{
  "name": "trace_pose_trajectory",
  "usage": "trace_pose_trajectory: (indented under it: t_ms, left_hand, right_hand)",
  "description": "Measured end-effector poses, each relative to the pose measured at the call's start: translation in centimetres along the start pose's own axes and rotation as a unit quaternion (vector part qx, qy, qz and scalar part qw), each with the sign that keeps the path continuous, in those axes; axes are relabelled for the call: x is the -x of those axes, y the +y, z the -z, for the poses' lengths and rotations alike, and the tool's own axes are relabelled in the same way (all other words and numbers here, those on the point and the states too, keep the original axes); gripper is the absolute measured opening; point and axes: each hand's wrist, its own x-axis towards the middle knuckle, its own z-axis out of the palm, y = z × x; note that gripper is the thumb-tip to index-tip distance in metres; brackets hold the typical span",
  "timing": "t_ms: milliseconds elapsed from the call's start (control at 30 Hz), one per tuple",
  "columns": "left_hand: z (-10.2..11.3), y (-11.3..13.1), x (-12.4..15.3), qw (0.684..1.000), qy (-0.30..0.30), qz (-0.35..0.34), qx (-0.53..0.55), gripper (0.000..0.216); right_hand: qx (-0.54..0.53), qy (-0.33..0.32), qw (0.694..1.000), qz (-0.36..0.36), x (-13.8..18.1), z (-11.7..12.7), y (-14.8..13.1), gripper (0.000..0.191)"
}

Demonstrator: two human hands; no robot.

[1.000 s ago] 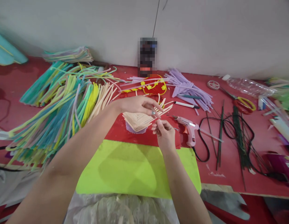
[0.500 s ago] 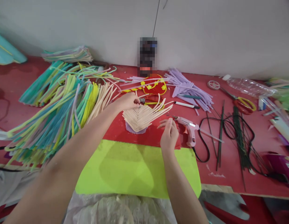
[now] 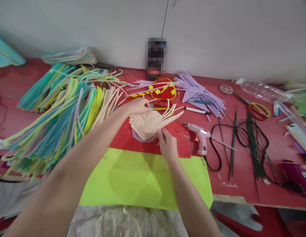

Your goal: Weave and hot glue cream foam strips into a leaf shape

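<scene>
While the left hand (image 3: 139, 106) curls its grip around a red-handled tool (image 3: 160, 104), the right hand (image 3: 165, 142) pinches the near edge of the cream strip fan (image 3: 149, 122) on the surface (image 3: 239, 182).

cream strips (image 3: 153, 122): fuzzy | green sheet (image 3: 145, 181): matt | glue gun (image 3: 199, 134): glossy plastic

Wall obj (image 3: 156, 57) pixelated; tool (image 3: 152, 105) in left hand (image 3: 138, 106) half-hidden.

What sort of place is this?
Probably a craft workbench: heaps of coloured strips, a half-woven piece, a glue gun and scissors on a red table.
</scene>
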Motion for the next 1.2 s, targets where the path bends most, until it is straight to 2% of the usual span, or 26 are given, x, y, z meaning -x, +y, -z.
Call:
trace_pose_trajectory:
  t_ms: [133,200,267,367,467,567,633,733,833,900,1033,1100,1200]
  left_hand:
    - [0.7,0.0,0.4,0.997,-0.037,-0.016,0.07,0.031]
    - [1.3,0.1,0.7,0.993,-0.071,-0.038,0.082,0.038]
    - [2.2,0.1,1.1,0.993,-0.073,-0.056,0.075,0.043]
    - [3.7,-0.1,2.1,0.994,-0.029,-0.056,0.085,0.039]
    - [4.9,-0.6,3.4,0.989,0.024,-0.004,0.149,0.035]
    - [5.1,-1.1,4.9,0.958,0.099,0.033,0.268,0.025]
    - [4.3,-1.4,5.9,0.915,0.158,0.046,0.369,0.026]
    - [2.2,-1.9,7.2,0.824,0.204,0.077,0.522,0.028]
    - [-0.3,-2.2,8.9,0.762,0.186,0.14,0.604,0.029]
    - [-1.9,-2.1,10.1,0.74,0.183,0.169,0.625,0.03]
    - [-4.0,-1.8,12.4,0.721,0.183,0.193,0.639,0.038]
    - [-4.7,-1.7,13.1,0.734,0.207,0.194,0.617,0.041]
    - [-5.6,-2.0,13.5,0.777,0.248,0.193,0.546,0.038]
  right_hand:
    - [-0.004,-0.001,1.0,-0.004,0.0,0.0,0.1,0.036]
    - [-0.007,-0.002,1.0,-0.003,0.0,0.1,0.1,0.035]
    - [-0.024,-0.007,1.0,-0.003,0.0,0.2,0.0,0.033]
    - [-0.094,0.02,0.995,-0.001,-0.2,0.2,0.0,0.023]
    - [-0.148,0.081,0.986,0.009,-0.5,0.4,-0.2,0.03]
    - [-0.163,0.103,0.981,0.002,-0.5,0.6,-0.4,0.028]
    - [-0.157,0.107,0.982,-0.004,-0.4,0.7,-0.5,0.025]
    - [-0.141,0.107,0.984,-0.007,-0.3,0.7,-0.5,0.026]
    - [-0.136,0.112,0.984,-0.008,-0.3,0.7,-0.5,0.027]
    - [-0.136,0.117,0.984,-0.01,-0.2,0.6,-0.6,0.028]
    - [-0.149,0.122,0.981,-0.006,-0.3,0.7,-0.6,0.03]
    - [-0.154,0.127,0.98,-0.004,-0.3,0.7,-0.5,0.029]
    - [-0.155,0.127,0.98,-0.001,-0.3,0.8,-0.4,0.027]
